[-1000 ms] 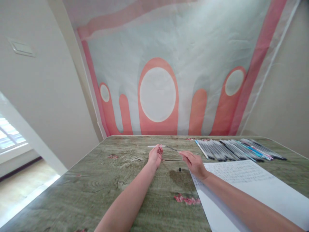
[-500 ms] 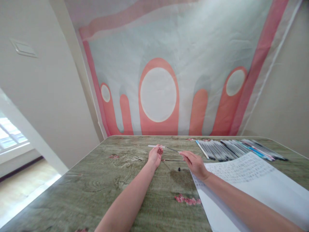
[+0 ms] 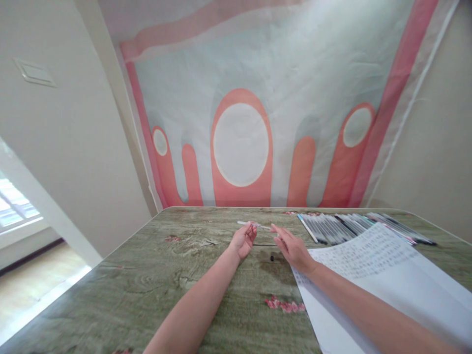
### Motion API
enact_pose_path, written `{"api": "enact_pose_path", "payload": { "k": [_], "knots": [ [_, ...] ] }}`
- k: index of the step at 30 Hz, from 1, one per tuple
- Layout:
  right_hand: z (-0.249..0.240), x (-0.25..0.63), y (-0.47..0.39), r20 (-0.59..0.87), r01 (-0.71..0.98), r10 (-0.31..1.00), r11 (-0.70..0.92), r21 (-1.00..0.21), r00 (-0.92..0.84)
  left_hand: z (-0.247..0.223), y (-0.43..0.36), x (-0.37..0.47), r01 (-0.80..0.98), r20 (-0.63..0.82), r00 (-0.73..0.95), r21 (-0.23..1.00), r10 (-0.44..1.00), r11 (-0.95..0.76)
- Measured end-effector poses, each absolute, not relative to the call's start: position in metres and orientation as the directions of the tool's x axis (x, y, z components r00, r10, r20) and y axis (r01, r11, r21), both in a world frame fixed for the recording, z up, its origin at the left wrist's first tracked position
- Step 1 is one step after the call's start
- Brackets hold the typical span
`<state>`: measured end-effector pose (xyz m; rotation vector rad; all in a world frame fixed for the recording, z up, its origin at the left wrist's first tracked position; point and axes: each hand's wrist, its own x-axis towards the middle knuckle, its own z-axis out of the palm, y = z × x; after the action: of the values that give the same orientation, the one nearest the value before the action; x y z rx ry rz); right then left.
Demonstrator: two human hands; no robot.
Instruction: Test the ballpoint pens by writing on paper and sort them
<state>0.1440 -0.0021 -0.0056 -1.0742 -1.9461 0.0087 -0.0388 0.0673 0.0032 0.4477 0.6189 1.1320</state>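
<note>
My left hand (image 3: 244,242) is closed around a pale, see-through pen barrel (image 3: 241,222), whose far end sticks out to the left. From the barrel's right side a thin pen refill (image 3: 264,227) runs across to my right hand (image 3: 293,250). The fingertips of that hand are at the refill's outer end, apparently pinching it. Below the hands a dark, thin stick like another refill (image 3: 263,245) lies on the table. A small black pen cap or plug (image 3: 272,257) rests just left of my right wrist.
Several pens (image 3: 328,228) lie in a row at the back right of the wood-patterned table (image 3: 177,280). A sheet of paper with handwriting (image 3: 368,260) is under my right forearm, partly over the pens. A patterned wall hanging (image 3: 241,147) rises behind the table.
My hands have come closer together. Less of the refill shows between them, as it has slid further into the barrel. My left hand has shifted slightly right.
</note>
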Motion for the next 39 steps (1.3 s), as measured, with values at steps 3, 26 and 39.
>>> {"api": "enact_pose_path", "payload": {
  "k": [3, 26, 39],
  "knots": [
    [-0.006, 0.146, -0.002, 0.654, 0.667, 0.709, 0.625, -0.407, -0.265, 0.002, 0.075, -0.046, -0.758, -0.267, 0.220, 0.559, 0.938, 0.336],
    [-0.014, 0.147, 0.008, 0.688, 0.576, 0.699, 0.650, -0.496, -0.196, -0.001, 0.055, -0.027, -0.666, -0.110, 0.301, 0.687, 0.947, 0.291],
    [-0.007, 0.150, 0.005, 0.686, 0.577, 0.727, 0.575, -0.580, -0.034, -0.003, 0.046, -0.019, -0.612, -0.083, 0.331, 0.739, 0.940, 0.281]
  ]
}}
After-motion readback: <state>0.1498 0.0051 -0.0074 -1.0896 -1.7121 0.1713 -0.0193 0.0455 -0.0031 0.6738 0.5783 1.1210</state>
